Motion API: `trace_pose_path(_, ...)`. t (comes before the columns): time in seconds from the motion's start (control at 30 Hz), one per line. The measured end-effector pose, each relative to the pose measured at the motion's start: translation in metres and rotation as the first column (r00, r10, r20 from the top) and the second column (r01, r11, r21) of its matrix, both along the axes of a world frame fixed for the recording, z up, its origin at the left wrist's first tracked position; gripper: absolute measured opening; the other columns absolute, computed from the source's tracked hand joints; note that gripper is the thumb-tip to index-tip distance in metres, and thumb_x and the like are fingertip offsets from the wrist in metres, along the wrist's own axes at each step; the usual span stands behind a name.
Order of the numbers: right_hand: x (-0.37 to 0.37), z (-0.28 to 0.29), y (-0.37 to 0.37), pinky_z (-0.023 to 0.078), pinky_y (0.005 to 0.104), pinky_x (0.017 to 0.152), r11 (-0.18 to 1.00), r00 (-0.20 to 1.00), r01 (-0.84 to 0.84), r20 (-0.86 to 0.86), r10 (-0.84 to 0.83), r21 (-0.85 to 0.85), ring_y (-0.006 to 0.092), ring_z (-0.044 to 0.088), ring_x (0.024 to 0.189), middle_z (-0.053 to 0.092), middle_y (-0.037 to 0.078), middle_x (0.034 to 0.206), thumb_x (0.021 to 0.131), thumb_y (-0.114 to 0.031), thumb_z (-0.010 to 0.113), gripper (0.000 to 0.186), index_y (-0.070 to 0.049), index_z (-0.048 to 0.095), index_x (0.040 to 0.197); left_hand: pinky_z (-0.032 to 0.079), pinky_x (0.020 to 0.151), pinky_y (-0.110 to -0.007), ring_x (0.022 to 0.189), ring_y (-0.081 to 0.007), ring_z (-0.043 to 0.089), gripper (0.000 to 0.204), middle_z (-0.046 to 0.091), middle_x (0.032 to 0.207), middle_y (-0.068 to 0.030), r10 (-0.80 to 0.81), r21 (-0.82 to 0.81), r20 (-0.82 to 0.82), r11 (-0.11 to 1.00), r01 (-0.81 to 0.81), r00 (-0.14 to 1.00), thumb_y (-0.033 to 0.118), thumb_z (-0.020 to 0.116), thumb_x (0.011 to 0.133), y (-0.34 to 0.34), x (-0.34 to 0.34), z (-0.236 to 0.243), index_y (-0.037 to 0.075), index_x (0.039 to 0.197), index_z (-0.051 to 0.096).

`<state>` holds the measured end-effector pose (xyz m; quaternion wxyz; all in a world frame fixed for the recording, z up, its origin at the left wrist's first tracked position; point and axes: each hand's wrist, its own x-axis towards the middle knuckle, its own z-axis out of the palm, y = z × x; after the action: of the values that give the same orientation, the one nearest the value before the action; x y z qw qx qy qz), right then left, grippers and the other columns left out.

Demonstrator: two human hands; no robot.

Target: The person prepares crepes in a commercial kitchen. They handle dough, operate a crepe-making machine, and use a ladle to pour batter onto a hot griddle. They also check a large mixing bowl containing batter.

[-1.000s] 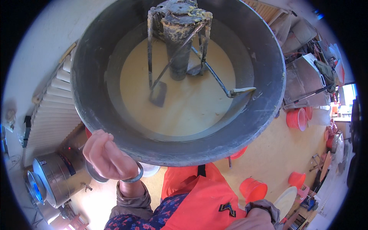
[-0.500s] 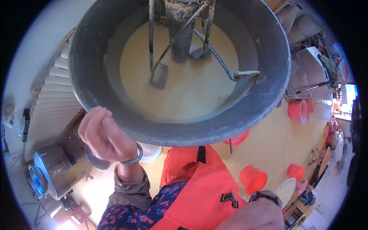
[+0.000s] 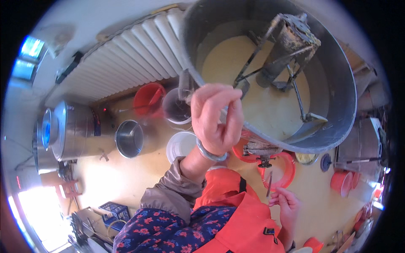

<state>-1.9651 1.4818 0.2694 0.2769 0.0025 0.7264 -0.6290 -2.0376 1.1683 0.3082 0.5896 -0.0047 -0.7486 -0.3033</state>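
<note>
A large grey metal drum holds pale yellowish liquid. Inside stands a crusted stirring frame with thin rods and paddles. My left hand, a bracelet at its wrist, is raised in front of the drum's left rim. Its fingers are curled against the thumb; anything between them is hidden. Low on the right, below the drum, my right hand has its fingers loosely bent and apart. Its fingertips are close to the lower end of a thin rod; whether they touch it I cannot tell. Nothing shows in its palm.
Beneath the drum are a metal valve fitting and a red tub. A white bucket, a steel pot and a red bucket stand left. A white radiator lines the wall; a steel tank stands farther left.
The view has swung left, so the drum appears farther right. My left hand is still curled by the rim. My right hand has come into view near the thin rod.
</note>
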Motion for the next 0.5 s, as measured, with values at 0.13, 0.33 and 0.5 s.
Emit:
trace_pose_path(0.13, 0.021, -0.034, 0.018, 0.055, 0.0285, 0.066, 0.994, 0.995, -0.052, 0.079, 0.060, -0.094, 0.0164, 0.064, 0.074, 0.063, 0.011, 0.089, 0.095, -0.001, 0.046, 0.020, 0.003, 0.060, 0.109, 0.046, 0.068, -0.031, 0.076, -0.0251, 0.057, 0.027, 0.058, 0.087, -0.0115, 0.035, 0.063, 0.169, 0.997, -0.046, 0.985, -0.012, 0.061, 0.068, 0.016, 0.075, -0.027, 0.001, 0.092, 0.061)
trace_pose_path(0.33, 0.053, -0.073, 0.037, 0.055, 0.0279, 0.066, 0.965, 0.969, -0.192, 0.122, 0.215, -0.178, 0.0147, 0.064, 0.076, 0.064, 0.009, 0.088, 0.095, -0.006, 0.048, 0.021, 0.002, 0.060, 0.111, 0.048, 0.072, -0.039, 0.081, -0.0316, 0.059, 0.015, 0.061, 0.089, -0.0137, 0.171, 0.071, 0.706, 0.949, -0.308, 0.688, 0.002, 0.062, 0.077, 0.034, 0.230, -0.164, 0.006, 0.092, 0.064)
trace_pose_path(0.5, 0.070, -0.095, 0.032, 0.053, 0.0256, 0.068, 0.928, 0.926, -0.331, 0.129, 0.354, -0.170, 0.0131, 0.063, 0.076, 0.064, 0.009, 0.090, 0.094, -0.010, 0.052, 0.024, 0.002, 0.059, 0.113, 0.046, 0.090, -0.042, 0.105, -0.0373, 0.053, 0.043, 0.052, 0.116, -0.0211, -0.006, -0.014, 0.999, 0.881, -0.472, -0.040, 0.022, 0.064, 0.080, 0.034, 0.406, -0.280, 0.007, 0.118, 0.054)
